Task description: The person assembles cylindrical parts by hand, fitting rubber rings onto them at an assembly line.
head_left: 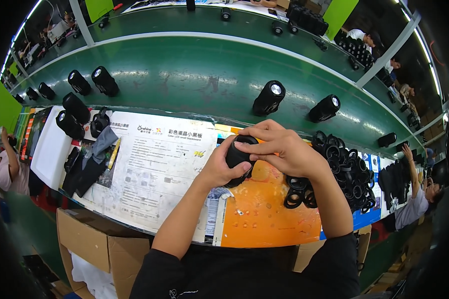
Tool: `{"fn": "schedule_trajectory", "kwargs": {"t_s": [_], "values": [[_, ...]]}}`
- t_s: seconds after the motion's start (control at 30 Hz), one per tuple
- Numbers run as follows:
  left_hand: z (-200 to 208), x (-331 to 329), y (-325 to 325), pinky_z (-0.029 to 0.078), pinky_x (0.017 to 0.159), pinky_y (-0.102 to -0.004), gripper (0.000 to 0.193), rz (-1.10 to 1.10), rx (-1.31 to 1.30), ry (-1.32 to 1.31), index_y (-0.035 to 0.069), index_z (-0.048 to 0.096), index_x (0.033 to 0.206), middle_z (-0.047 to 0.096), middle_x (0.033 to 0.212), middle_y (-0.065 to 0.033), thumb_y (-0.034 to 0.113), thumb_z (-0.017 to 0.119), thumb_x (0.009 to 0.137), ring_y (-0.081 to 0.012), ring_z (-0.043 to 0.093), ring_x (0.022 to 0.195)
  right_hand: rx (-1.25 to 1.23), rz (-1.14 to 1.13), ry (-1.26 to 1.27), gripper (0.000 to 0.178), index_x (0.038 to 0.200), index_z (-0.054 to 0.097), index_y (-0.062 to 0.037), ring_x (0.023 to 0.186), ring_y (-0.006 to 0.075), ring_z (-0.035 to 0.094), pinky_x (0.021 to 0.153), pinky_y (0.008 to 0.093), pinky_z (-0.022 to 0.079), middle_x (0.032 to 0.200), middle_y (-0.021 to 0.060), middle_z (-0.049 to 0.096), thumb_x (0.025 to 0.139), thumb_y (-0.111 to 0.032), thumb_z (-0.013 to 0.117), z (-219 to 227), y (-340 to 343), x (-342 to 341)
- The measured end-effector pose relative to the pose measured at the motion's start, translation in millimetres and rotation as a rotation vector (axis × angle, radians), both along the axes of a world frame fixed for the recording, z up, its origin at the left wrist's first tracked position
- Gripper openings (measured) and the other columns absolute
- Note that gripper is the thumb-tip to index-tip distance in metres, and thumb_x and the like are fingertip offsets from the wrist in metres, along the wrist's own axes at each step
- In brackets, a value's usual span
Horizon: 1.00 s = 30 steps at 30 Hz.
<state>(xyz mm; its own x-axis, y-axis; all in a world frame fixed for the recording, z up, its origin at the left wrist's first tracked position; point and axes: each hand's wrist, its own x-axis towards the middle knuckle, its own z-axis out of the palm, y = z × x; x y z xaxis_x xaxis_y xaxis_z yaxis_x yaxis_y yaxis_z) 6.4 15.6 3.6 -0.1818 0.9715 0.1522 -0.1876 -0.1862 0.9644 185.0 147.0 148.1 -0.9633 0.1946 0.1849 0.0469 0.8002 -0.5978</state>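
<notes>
Left hand [220, 165]: curling around a black speaker's side, its thumb pressing along the near face.
Right hand [286, 146]: reaching over from the other side, its fingers bending against the speaker's upper end.
Speaker [236, 156]: sitting between both palms above the worktable; contact below is hiding from view.
Black rings [345, 172]: lying heaped beside the right forearm.
Green belt [184, 79]: carrying more speakers beyond.

A factory assembly line is indicated: a green conveyor belt [184, 70] is dotted with similar black cylinders [269, 99], black rings [345, 172] are heaped nearby, and further places are occupied by co-workers [413, 213].
</notes>
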Motion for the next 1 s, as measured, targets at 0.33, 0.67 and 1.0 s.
{"fn": "schedule_trajectory", "kwargs": {"t_s": [0.33, 0.67, 1.0], "values": [[6, -6, -3, 0.058, 0.103, -0.0354, 0.094, -0.027, -0.042, 0.035, 0.005, 0.052, 0.162, 0.072, 0.134, -0.0104, 0.042, 0.096, 0.087, -0.0207, 0.071, 0.118, 0.139, 0.022, 0.061, 0.051, 0.14, 0.083, -0.02, 0.129, 0.0377, 0.064, 0.112, 0.0452, 0.057, 0.148, 0.0108, 0.073, 0.092, -0.002, 0.079, -3, -5, -1], [-28, -1, -11, 0.058, 0.104, -0.036, 0.053, 0.029, -0.047, 0.032, 0.001, 0.072, 0.135, 0.077, 0.129, -0.0068, 0.016, 0.093, 0.089, -0.0185, 0.073, 0.119, -0.042, -0.027, -0.372, 0.048, 0.103, 0.088, -0.0113, 0.096, 0.0389, 0.077, 0.093, 0.0513, 0.06, 0.1, 0.0126, 0.085, 0.113, -0.042, 0.053, -18, -15, -101], [17, -9, -11, 0.052, 0.115, -0.041, 0.111, -0.113, -0.148, 0.469, 0.001, 0.042, 0.158, 0.064, 0.147, -0.02, 0.032, 0.107, 0.074, -0.0279, 0.065, 0.135, -0.088, -0.297, 0.333, 0.027, 0.108, 0.085, -0.008, 0.103, 0.0348, 0.078, 0.097, 0.0464, 0.061, 0.107, 0.0125, 0.084, 0.108, -0.028, 0.066, -53, 2, -66]]}}
